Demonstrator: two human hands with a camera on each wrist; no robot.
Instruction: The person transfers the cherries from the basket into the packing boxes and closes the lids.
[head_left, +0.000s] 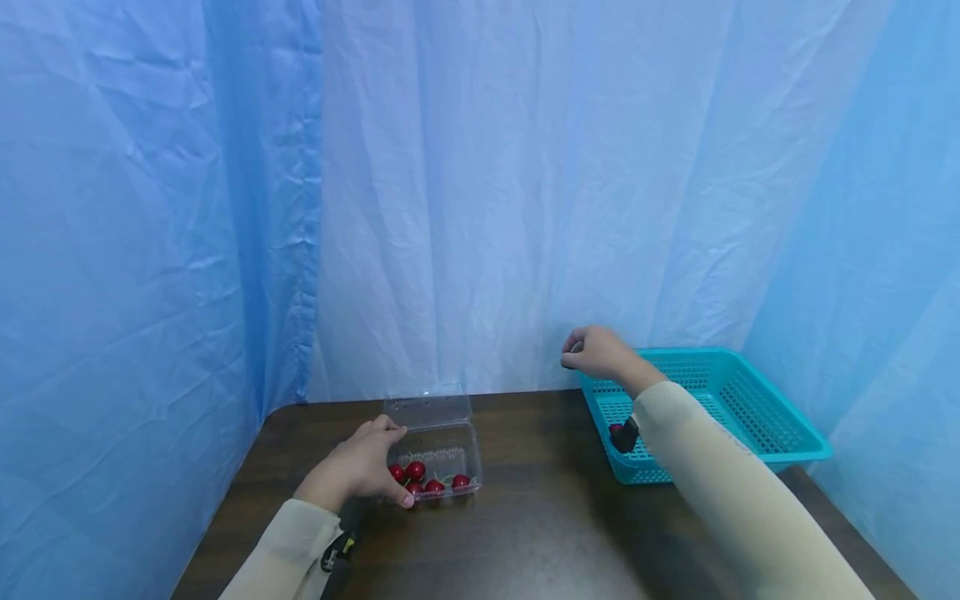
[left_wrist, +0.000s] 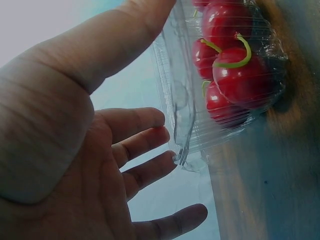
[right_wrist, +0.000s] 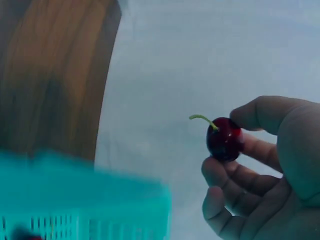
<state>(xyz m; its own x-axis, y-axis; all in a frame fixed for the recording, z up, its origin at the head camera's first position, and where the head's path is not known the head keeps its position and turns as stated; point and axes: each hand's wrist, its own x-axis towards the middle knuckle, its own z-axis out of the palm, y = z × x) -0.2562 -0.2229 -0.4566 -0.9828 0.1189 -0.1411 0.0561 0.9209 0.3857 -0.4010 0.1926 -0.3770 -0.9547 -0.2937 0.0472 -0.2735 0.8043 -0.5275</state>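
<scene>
At the left of the table, a clear plastic box (head_left: 471,454) holds several red cherries (left_wrist: 242,75) with green stems, its lid (head_left: 427,407) folded back. My left hand (head_left: 363,462) is at its left side, the thumb (head_left: 401,493) near the front corner. In the left wrist view the fingers (left_wrist: 150,170) are spread, some tips touching or very near the rim. My right hand (right_wrist: 255,175) pinches one dark red cherry (right_wrist: 223,141) by thumb and fingertips, stem free. In the head view this hand is above the far left corner of the turquoise basket (head_left: 787,429); the cherry is hard to see there.
The basket stands at the table's right, with something dark red (head_left: 617,428) inside, partly hidden by the right wrist's black camera (head_left: 625,436). Brown wooden table (head_left: 517,517) lies between box and basket. Pale blue curtains (head_left: 487,208) hang behind and on both sides.
</scene>
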